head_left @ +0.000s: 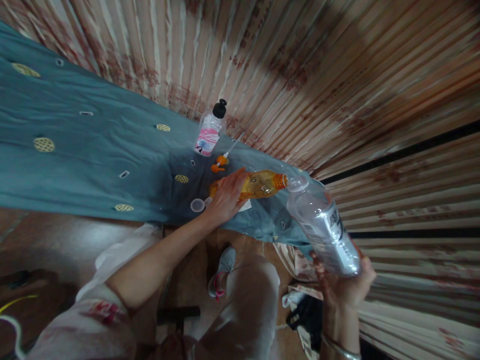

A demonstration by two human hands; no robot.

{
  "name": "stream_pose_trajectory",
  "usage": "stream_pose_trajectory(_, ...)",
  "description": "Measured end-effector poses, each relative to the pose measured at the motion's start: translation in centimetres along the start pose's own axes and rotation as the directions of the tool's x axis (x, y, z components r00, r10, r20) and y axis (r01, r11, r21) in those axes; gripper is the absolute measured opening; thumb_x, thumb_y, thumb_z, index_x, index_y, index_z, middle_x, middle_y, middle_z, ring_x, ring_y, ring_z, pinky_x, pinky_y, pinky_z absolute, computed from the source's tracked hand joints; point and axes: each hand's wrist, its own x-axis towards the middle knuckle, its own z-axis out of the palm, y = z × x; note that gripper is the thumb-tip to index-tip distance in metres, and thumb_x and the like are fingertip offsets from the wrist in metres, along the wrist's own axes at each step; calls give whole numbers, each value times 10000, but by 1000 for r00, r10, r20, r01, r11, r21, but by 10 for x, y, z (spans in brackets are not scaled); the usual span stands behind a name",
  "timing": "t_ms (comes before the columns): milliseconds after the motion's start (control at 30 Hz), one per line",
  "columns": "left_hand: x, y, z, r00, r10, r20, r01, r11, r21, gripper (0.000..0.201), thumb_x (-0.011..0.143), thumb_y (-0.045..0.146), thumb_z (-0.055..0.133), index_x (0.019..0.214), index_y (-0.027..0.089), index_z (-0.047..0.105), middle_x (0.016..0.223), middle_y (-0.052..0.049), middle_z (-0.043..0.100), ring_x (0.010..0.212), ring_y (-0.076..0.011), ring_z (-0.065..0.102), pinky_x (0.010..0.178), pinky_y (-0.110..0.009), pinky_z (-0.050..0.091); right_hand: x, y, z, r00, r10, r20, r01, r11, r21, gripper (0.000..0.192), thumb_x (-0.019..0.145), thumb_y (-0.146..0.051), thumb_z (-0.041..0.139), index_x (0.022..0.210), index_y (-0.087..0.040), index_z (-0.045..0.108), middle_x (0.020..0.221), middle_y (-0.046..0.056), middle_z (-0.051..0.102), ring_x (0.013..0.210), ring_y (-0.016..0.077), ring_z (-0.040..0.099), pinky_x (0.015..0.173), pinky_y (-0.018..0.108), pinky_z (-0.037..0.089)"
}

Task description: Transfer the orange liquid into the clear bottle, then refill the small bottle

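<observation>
Surface: teal cloth (93, 150), upper left.
L hand (225, 197): fingers wrapped round tilted orange bottle (262, 184), ctr.
R hand (347, 287): fingers gripping clear bottle (322, 227), mouths touching.

White sleeve with red floral print (101, 312), pale trousers (247, 305), grey-pink shoe (222, 272), silver bangle (339, 347)

A blue-grey cloth with small yellow embroidered ovals (93, 145) covers the desk. On it, near the far edge, stands a clear plastic pump bottle with a pink label and black top (210, 130). Just in front of that lies a small orange pump nozzle with a thin white tube (220, 162). Nearer, a small round translucent cap (197, 205) rests on the cloth. A striped, floral-printed curtain (337, 75) hangs behind.
</observation>
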Motion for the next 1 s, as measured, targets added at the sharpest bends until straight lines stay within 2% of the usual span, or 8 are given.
stream_pose_trajectory(233,-1,0,1,999,20,-30,-19,999,28,595,929,290,588,1444,123,340,1512,-229,459,1357,-332,494,1068,-515,441,-5,2,1,999,10,-42,-9,1000,10,599,649,-628,562,1081,-222,649,699,19,650,463,203,584,362,254,335)
stream_pose_trajectory(367,-1,2,0,1000,13,0,-13,1000,18,617,924,303,592,1463,148,335,1528,-211,444,1362,-341,485,1071,-523,435,-3,3,-1,999,2,-51,-1,1000,15,599,643,-631,578,1073,-221,656,697,13,646,471,203,584,361,252,325)
stream_pose_trajectory(533,0,4,-2,999,17,37,-17,1000,-2,592,925,293,577,1460,172,354,1539,-198,436,1378,-333,473,1088,-516,416,-3,1,-3,998,-12,-68,14,1000,24,597,656,-613,604,1095,-214,669,783,21,679,540,200,618,416,286,427)
stream_pose_trajectory(833,0,2,-1,1000,0,15,0,1000,-10,605,913,302,593,1447,156,349,1527,-204,449,1374,-333,482,1093,-508,421,0,9,-4,999,45,3,-46,997,54,582,684,-609,606,1115,-223,663,763,32,686,569,196,621,430,266,421)
stream_pose_trajectory(1000,2,4,-3,999,-25,23,25,999,-21,712,856,236,628,1471,155,277,1540,-217,429,1391,-334,465,1115,-522,401,1,15,-3,994,98,40,-102,990,93,551,707,-595,607,1125,-240,659,768,25,682,594,184,616,452,263,444)
